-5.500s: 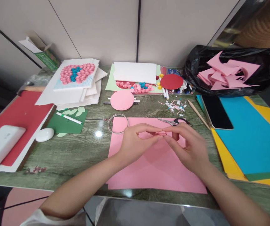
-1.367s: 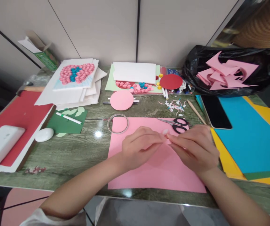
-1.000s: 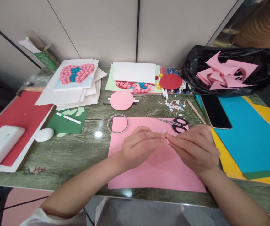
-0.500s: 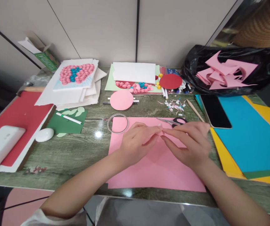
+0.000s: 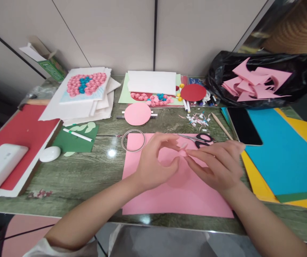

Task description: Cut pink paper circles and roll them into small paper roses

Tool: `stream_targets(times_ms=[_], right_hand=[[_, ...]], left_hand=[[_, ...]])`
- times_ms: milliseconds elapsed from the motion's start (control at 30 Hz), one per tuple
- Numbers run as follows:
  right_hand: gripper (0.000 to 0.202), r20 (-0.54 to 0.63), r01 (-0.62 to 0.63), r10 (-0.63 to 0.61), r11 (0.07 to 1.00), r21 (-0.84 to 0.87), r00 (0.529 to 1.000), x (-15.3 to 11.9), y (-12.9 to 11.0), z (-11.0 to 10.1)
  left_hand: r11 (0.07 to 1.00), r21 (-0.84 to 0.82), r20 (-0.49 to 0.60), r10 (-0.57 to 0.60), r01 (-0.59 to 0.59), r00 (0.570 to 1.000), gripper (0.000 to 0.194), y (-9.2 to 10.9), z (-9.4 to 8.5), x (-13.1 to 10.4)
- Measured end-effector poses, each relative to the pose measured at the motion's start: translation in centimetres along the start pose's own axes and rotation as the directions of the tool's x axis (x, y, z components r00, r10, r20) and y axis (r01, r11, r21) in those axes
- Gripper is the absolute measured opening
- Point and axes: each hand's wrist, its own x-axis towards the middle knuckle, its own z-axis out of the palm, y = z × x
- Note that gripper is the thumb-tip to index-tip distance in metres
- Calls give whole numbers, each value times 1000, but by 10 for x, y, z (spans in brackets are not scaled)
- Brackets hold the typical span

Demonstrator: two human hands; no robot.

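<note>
Between the fingertips of my right hand (image 5: 217,164) is a small pink paper roll (image 5: 182,152), pinched from its right side. My left hand (image 5: 157,162) is curved beside it, thumb and fingers apart, with nothing visible held. Both hands are over a pink paper sheet (image 5: 175,200). Black-handled scissors (image 5: 203,140) lie behind my right hand, at the sheet's back edge. A roll of tape (image 5: 133,140) overlaps the sheet's back left corner.
Behind the sheet are a pink paper disc (image 5: 137,114), paper scraps (image 5: 198,119) and a wooden stick (image 5: 221,125). A phone (image 5: 245,126) lies on blue paper (image 5: 287,153) at right. Pink offcuts (image 5: 257,82) fill a black bag (image 5: 217,76). A white mouse (image 5: 50,154) is at left.
My left fingers have opened and drawn back to the left from the pink paper roll. My right hand keeps its pinch, and more of the scissors shows.
</note>
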Motion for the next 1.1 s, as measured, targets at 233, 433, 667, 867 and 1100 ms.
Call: stream_targets(times_ms=[233,433,667,867,1100], right_hand=[[18,7,43,-43,999,-23,999,1,3,-1],[20,41,71,-71,997,-4,997,-3,6,0],[20,52,97,-98,995,23,994,-5,7,1],[21,61,72,-73,997,17,995,-5,6,1],[17,31,102,-102,995,1,994,-1,6,1]], left_hand=[[716,-468,196,-487,517,851,41,0,1,4],[571,-523,276,-588,632,760,40,-3,-1,7],[496,-535,314,-634,684,706,39,-3,-3,10],[490,-562,289,-638,666,714,43,-4,-2,9],[490,-553,297,-640,674,709,44,-4,-1,10]])
